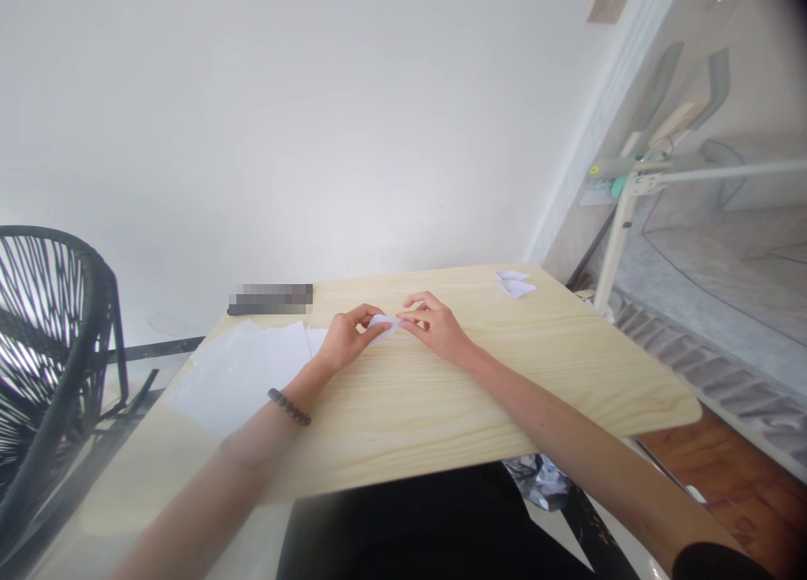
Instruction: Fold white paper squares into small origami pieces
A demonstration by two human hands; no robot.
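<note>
At the far left, I see a dark woven chair (94, 282) beside a pale wooden table (441, 420). On the table's left part lie several white sheets of paper (236, 370), overlapping, with a dark, pixelated object (271, 301) just behind them, toward the wall. Right of the sheets comes the left hand (344, 340), a beaded bracelet (290, 408) on its wrist; its thumb and fingers are closed together, holding a small piece of white paper (380, 320). That piece sits directly between the two hands, above the middle of the table, right of the left fingers and left of the right ones. As far as I can tell, its longer way runs across, from one hand to the other, though the fingers cover part of it. The left hand is nearer and overlaps more of it; the right hand (438, 328) reaches in from the other side, its thumb and a fingertip narrowed on the right end while another finger arches above. Well apart, near the table's far right corner, lies a folded white paper shape (518, 289) with two pointed parts, nearer the right hand than the left.
</note>
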